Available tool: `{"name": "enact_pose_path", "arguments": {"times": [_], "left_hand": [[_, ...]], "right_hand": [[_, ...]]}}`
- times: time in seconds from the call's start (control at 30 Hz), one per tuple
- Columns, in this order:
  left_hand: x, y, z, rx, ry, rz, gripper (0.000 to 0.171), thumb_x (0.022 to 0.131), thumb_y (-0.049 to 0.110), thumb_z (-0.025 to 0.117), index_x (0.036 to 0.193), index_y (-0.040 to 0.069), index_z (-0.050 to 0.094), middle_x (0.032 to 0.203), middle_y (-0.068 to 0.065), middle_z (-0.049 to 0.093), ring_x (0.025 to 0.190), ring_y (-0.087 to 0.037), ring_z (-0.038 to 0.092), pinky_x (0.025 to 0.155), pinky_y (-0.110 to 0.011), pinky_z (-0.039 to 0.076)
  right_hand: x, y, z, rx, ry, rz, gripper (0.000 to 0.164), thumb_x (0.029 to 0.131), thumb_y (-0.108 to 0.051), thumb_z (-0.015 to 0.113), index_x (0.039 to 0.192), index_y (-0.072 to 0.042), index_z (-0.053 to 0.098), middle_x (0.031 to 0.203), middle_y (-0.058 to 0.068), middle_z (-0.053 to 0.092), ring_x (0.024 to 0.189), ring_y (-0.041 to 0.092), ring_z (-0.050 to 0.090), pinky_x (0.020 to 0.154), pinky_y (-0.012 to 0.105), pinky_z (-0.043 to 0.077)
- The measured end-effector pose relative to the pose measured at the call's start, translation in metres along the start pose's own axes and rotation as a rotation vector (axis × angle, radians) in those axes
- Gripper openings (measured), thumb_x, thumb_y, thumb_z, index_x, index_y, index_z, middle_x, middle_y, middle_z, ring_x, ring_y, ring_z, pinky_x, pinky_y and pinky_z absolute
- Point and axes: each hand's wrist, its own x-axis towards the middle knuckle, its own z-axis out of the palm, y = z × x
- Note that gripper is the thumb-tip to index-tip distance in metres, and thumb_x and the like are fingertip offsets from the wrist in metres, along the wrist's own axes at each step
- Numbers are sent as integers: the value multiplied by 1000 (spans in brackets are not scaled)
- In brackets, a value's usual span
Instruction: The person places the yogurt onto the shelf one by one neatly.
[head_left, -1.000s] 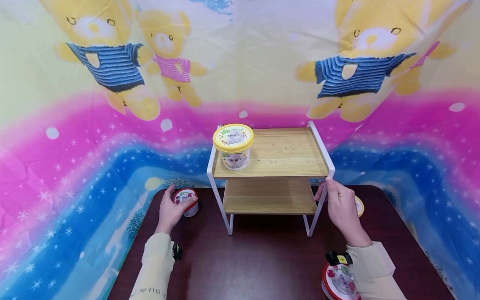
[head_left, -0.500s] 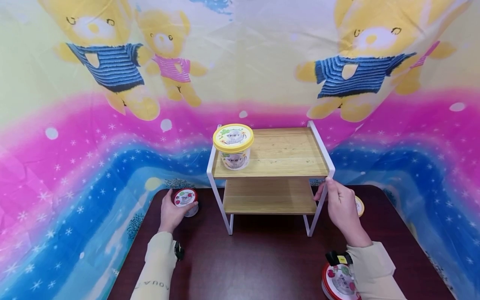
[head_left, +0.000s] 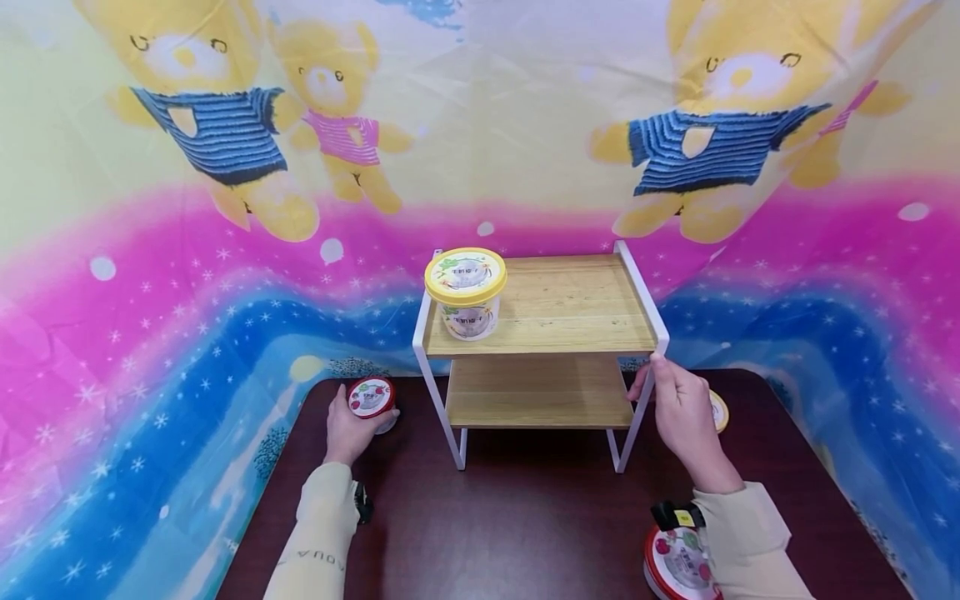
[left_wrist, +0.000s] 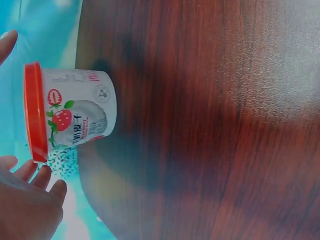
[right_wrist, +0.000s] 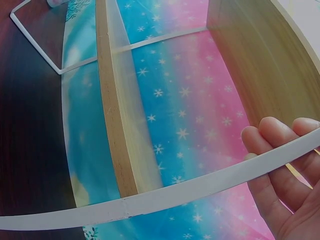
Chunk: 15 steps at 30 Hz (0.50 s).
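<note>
A person's left hand (head_left: 348, 429) is forming a wide grip around a red-lidded tub (head_left: 371, 397), which is standing upright at the far left of a dark wooden table (head_left: 480, 533). Seen from the left wrist, the fingers (left_wrist: 57, 194) are lying just beside the rim of the lid (left_wrist: 35, 112), while the thumb's tip is showing apart from it; whether the hand is touching the tub, one cannot tell. A printed strawberry (left_wrist: 62, 120) is brightening the tub's white side. The right hand (head_left: 684, 412), meanwhile, is holding the white frame (right_wrist: 165, 200) of a two-tier wooden shelf (head_left: 570, 304) in a narrow grip, its fingers curling around the bar on the right. A yellow-lidded tub (head_left: 467, 292) is standing upright at the left end of the top board. At the table's far right, a yellow-rimmed item (head_left: 720, 412) is peeking out beside the right hand; at the near right, another red-lidded tub (head_left: 678, 567) is sitting partly hidden beneath a pale sleeve (head_left: 742, 533). A colorful cloth (head_left: 480, 150) is hanging behind the table.
</note>
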Motion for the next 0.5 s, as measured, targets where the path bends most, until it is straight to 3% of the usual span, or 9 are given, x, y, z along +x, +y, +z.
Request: {"name": "enact_pose_path", "arguments": {"times": [0.3, 0.5], "left_hand": [[-2, -7, 1, -54, 5, -43, 117, 85, 33, 84, 161, -1, 3, 160, -29, 20, 144, -46, 23, 115, -62, 25], [2, -5, 0, -36, -1, -73, 118, 82, 35, 86, 161, -1, 5, 159, -29, 23, 143, -47, 26, 114, -63, 26]], "right_hand": [[0, 0, 0, -12, 0, 2, 50, 113, -29, 37, 77, -10, 65, 71, -2, 67, 66, 16, 56, 59, 24, 43], [0, -1, 0, -11, 0, 0, 50, 113, -29, 37, 76, -10, 65, 71, -1, 66, 59, 17, 49, 56, 26, 41]]}}
